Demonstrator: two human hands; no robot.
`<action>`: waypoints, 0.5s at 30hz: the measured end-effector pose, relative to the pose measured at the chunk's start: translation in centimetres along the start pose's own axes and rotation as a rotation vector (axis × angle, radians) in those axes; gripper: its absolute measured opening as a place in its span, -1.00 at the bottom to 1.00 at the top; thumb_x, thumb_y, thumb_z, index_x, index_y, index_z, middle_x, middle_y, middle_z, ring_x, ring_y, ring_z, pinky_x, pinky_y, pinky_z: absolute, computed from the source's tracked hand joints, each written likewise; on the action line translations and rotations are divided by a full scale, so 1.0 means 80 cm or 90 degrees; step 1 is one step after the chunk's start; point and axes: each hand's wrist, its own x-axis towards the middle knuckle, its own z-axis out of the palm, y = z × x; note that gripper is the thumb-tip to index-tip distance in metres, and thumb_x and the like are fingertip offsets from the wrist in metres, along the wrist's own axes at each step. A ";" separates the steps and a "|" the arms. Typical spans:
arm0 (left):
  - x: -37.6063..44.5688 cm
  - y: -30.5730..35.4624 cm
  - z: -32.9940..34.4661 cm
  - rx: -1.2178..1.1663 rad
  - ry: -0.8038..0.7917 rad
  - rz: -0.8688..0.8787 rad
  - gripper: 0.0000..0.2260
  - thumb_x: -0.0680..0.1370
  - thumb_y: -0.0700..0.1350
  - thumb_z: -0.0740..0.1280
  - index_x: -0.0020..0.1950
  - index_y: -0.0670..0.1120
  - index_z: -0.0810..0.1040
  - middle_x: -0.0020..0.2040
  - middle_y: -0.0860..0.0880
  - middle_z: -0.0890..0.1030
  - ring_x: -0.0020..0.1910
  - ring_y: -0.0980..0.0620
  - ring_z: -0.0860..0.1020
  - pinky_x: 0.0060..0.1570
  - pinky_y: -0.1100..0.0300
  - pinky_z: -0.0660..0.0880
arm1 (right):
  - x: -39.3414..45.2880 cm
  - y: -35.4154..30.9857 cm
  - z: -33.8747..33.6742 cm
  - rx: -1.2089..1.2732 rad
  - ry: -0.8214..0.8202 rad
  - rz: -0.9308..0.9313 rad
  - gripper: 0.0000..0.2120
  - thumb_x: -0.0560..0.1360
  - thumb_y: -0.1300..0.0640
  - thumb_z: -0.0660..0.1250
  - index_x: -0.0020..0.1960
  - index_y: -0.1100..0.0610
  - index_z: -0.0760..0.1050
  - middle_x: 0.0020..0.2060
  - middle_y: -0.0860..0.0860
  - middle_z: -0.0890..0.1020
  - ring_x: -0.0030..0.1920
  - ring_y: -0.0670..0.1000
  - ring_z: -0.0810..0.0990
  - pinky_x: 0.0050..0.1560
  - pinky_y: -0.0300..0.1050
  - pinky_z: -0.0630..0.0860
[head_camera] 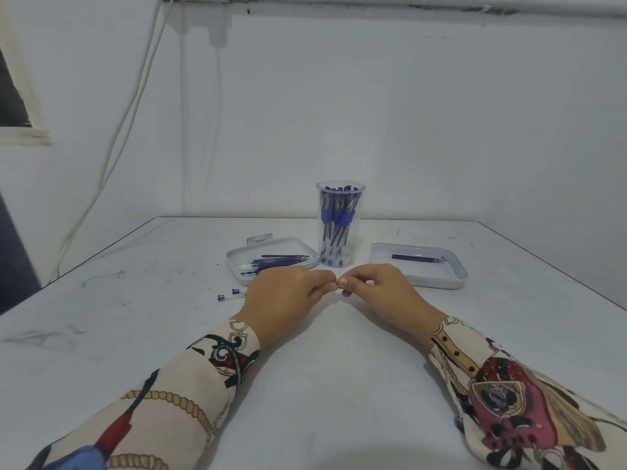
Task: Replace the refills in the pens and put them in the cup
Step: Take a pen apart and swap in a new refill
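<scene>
- Near the table's (322,368) middle, the left hand (283,295) and right hand (380,291) meet fingertip to fingertip, both with fingers curled, pinching a small dark item (339,286) between them; it is almost wholly hidden, so its kind, long axis and heading cannot be told.
- Just behind the hands, a clear cup (340,223) stands upright, filled with blue-gripped pens (336,228) standing nearly vertical, some leaning slightly.
- Left of the cup, a white tray (271,259) holds a bundle of refills (278,262) lying roughly left to right, tips toward the cup.
- Right of the cup, a second white tray (419,264) holds a few refills (417,258), also lying left to right, near its far edge.
- Beside the left hand, two clear pen pieces with blue ends (232,294) lie on the table, long axes running left to right, partly hidden by the hand.
- No brand, label or legible writing shows on any item.
- Patterned sleeves (190,385) cover both forearms.
</scene>
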 end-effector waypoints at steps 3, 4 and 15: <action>0.000 0.000 -0.002 -0.010 -0.002 -0.001 -0.73 0.57 0.22 0.06 0.08 0.18 0.50 -0.26 0.05 0.54 -0.25 0.06 0.53 -0.38 0.17 0.33 | 0.001 0.001 0.000 -0.005 0.002 -0.003 -0.85 0.54 -0.01 0.33 -0.11 -0.02 0.65 -0.23 -0.10 0.69 -0.09 -0.14 0.61 -0.09 -0.41 0.39; 0.001 0.000 -0.002 -0.018 -0.004 -0.004 -0.74 0.58 0.21 0.08 0.10 0.19 0.50 -0.23 0.05 0.55 -0.22 0.06 0.53 -0.36 0.17 0.36 | 0.001 0.001 0.000 -0.006 0.004 -0.002 -0.86 0.54 0.00 0.33 -0.10 -0.03 0.65 -0.22 -0.11 0.68 -0.10 -0.17 0.61 -0.12 -0.44 0.39; 0.005 -0.005 -0.007 -0.077 -0.045 -0.125 -0.72 0.62 -0.09 0.08 0.28 -0.02 0.44 0.07 -0.04 0.58 -0.09 0.04 0.43 -0.20 0.19 0.29 | 0.013 0.023 -0.007 -0.137 0.138 0.058 -0.81 0.50 0.03 0.37 0.09 0.03 0.62 -0.07 -0.10 0.63 -0.01 -0.08 0.57 0.13 -0.12 0.49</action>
